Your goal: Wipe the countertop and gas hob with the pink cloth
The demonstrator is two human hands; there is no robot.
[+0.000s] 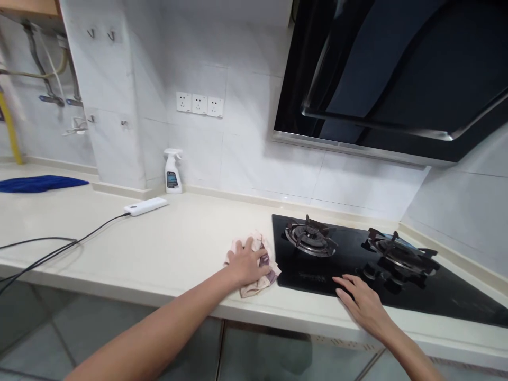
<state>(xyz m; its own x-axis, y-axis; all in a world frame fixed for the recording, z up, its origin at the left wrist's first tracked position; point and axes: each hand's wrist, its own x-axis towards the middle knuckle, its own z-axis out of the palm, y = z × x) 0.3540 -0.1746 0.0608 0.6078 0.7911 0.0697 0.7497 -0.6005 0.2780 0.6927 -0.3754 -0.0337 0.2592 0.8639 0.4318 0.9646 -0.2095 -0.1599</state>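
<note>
My left hand (248, 263) presses down on a crumpled pale pink cloth (257, 288) with purple patches, its fingers spread over the fabric. The cloth lies on the cream countertop (190, 238), right beside the left edge of a black glass gas stove (301, 278). At the stove's front edge rests my right hand (363, 301), fingers stretched out and nothing in it. Just beyond that hand are the stove's knobs (370, 272).
Two burners, one left (310, 238) and one right (400, 254), stand up from the stove. A black range hood (389, 79) overhangs it. A white spray bottle (173, 172), a white power bank-like device (146, 206) with a black cable (97, 227), and a blue cloth (42, 183) are further left.
</note>
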